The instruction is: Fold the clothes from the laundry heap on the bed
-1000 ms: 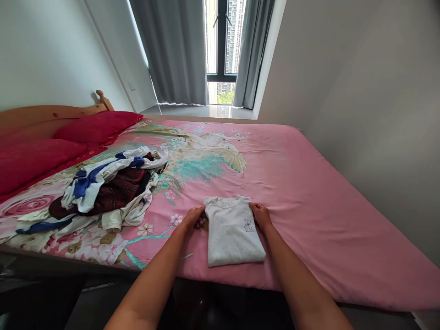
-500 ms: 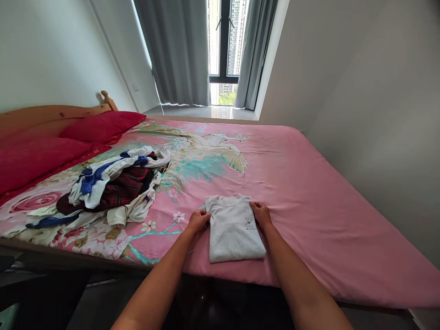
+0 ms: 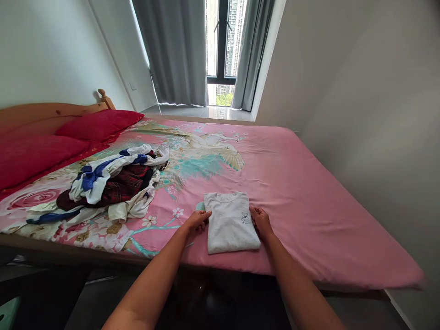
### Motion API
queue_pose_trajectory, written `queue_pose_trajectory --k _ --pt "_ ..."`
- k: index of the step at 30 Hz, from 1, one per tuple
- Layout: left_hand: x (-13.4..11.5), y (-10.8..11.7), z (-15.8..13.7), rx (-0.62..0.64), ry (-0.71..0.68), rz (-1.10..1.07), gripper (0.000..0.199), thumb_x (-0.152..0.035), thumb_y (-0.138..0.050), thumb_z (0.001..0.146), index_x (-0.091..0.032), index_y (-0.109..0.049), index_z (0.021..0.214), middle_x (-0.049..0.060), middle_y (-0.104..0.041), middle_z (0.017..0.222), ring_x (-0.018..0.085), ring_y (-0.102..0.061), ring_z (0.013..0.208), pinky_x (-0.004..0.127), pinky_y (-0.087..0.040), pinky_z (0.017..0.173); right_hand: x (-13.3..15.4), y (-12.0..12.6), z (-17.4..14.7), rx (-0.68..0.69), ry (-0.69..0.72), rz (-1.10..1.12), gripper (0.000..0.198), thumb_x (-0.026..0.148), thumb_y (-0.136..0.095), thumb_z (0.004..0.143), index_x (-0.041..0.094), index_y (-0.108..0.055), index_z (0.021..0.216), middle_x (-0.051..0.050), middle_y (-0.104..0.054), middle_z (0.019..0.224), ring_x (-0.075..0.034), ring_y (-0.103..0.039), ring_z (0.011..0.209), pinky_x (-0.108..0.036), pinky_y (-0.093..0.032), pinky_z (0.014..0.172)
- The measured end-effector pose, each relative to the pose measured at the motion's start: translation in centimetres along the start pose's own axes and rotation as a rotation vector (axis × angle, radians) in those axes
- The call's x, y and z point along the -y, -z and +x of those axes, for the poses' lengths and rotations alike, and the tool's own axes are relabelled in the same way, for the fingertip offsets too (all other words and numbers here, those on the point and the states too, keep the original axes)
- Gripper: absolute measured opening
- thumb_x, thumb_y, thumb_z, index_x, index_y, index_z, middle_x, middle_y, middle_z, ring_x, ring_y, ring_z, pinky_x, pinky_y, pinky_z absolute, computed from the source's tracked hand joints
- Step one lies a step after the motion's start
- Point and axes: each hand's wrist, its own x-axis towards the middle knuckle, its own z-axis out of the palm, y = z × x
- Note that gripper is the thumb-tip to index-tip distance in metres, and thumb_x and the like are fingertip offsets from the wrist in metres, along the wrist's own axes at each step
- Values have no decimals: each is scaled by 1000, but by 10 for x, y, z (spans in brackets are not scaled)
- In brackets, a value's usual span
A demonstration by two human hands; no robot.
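Note:
A light grey shirt (image 3: 230, 231), folded into a neat rectangle, lies flat near the front edge of the bed. Its round collar faces away from me, and a small dark line drawing is on the chest at the right. My left hand (image 3: 199, 220) pinches the shirt's left side edge between thumb and fingers. At the opposite edge, my right hand (image 3: 260, 221) is closed on the fabric beside the drawing, its fingertips partly hidden.
A loose heap of clothes (image 3: 120, 183), white, blue and dark red plaid, lies to the left on the pink flowered bedsheet (image 3: 292, 192). Red pillows (image 3: 99, 124) rest by the wooden headboard (image 3: 51, 109). A wall (image 3: 360, 91) runs along the right; grey curtains (image 3: 172, 50) hang behind.
My hands have slid slightly toward me along the shirt's sides. The shirt stays folded in about the same place on the bed, while the camera view has shifted a little.

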Motion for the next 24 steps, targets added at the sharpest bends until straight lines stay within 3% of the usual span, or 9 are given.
queue_pose_trajectory --k 4,8,12,17,24 --pt "4 0 -7 33 -2 -60 40 -49 -71 65 -20 -45 69 -8 -44 47 6 -38 34 19 -21 35 -7 9 -44 2 -56 12 42 56 -67 65 17 -58 77 1 -58 62 -11 -46 53 -23 -36 49" --pt "7 -7 -9 3 0 -91 39 -50 -68 68 -20 -43 69 -10 -37 45 4 -27 31 19 -15 35 -8 14 -69 31 -92 27 39 55 -66 67 19 -50 65 5 -47 53 -9 -37 49 -23 -30 46" --pt "9 -13 -13 -24 -4 -97 39 -50 -69 68 -19 -46 70 -9 -40 46 4 -32 33 19 -16 36 -6 16 -80 63 -87 20 40 54 -65 66 20 -46 61 7 -40 49 -9 -32 46 -23 -25 45" --pt "11 -19 -22 -104 -27 -98 38 -54 -61 75 -21 -44 72 -11 -31 41 5 -25 30 20 -14 35 -5 21 -91 45 -43 -92 38 56 -63 66 19 -53 64 6 -40 47 -9 -32 44 -23 -24 43" --pt "18 -22 -34 -23 -35 -55 39 -50 -70 66 -19 -50 75 -9 -40 46 4 -30 33 20 -17 36 -7 29 -101 14 -10 -160 40 58 -60 64 18 -60 71 3 -46 47 -12 -43 47 -23 -30 44"
